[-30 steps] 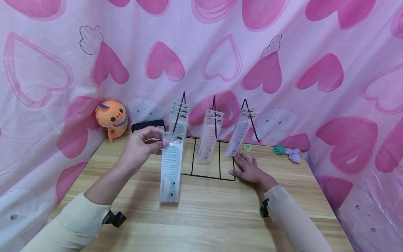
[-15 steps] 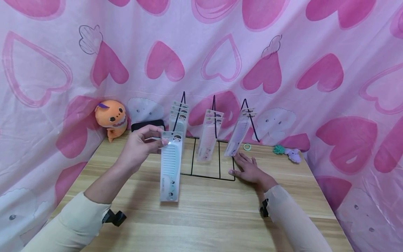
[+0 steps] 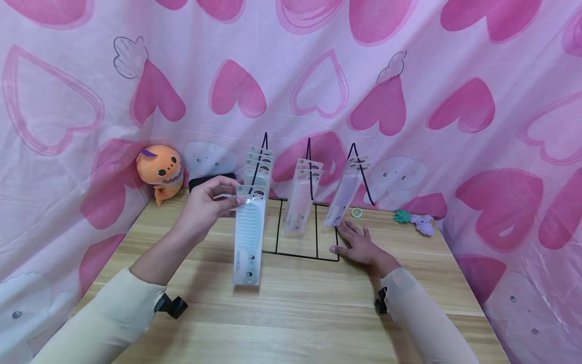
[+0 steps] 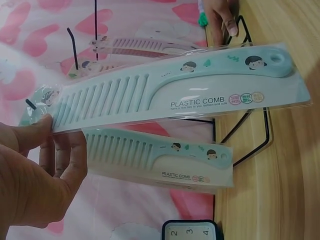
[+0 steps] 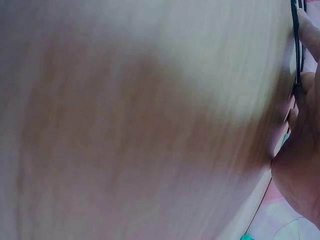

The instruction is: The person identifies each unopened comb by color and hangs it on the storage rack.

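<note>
My left hand (image 3: 202,210) pinches the top left edge of a packaged pale-blue plastic comb (image 3: 248,232), which hangs lengthwise down over the table. The black tip of the rack's left hook (image 4: 31,104) shows at the top of this package in the left wrist view. Behind it, several like packs of blue combs (image 4: 155,155) hang on the same hook. Pink comb packs (image 3: 302,202) fill the middle hook and purple comb packs (image 3: 346,194) the right one. With fingers spread, my right hand (image 3: 361,245) rests on the table at the right side of the wire rack's base (image 3: 300,256).
An orange plush toy (image 3: 160,169) sits at the back left, beside a black-framed clock (image 4: 189,230). On the back right lie a pale-green ring (image 3: 356,213), a green scrunchy thing (image 3: 402,216) and a small purple plush (image 3: 424,225). A pink heart-patterned curtain (image 3: 318,81) closes off the back.
My left hand has moved slightly up and to the right, bringing the comb pack's top closer in on the left hook. The right hand stays where it was.
</note>
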A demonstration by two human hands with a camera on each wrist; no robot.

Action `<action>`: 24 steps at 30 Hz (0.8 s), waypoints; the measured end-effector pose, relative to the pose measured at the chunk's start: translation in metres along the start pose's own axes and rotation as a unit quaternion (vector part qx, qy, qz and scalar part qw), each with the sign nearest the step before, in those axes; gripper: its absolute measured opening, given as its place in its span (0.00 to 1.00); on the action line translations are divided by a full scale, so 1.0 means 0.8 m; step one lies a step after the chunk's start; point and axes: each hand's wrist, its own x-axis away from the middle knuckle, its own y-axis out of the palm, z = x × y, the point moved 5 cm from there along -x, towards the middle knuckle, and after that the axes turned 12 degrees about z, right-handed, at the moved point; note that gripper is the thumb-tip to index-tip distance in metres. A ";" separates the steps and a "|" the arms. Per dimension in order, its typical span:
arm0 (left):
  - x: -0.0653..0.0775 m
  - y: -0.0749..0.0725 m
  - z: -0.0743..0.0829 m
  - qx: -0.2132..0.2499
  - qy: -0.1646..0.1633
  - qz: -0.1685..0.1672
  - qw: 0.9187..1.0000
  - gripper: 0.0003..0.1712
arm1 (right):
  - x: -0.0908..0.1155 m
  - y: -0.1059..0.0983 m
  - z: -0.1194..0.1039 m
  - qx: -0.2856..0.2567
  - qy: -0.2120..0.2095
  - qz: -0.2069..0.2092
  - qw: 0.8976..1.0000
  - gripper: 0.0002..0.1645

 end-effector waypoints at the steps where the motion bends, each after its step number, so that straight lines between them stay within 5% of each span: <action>1: -0.002 0.001 -0.001 0.001 -0.002 0.000 1.000 0.16 | 0.000 0.000 0.000 0.000 0.000 0.000 1.000 0.61; 24: -0.053 0.014 -0.014 0.043 -0.031 0.026 0.998 0.12 | -0.003 0.001 0.004 0.006 0.002 -0.004 1.000 0.60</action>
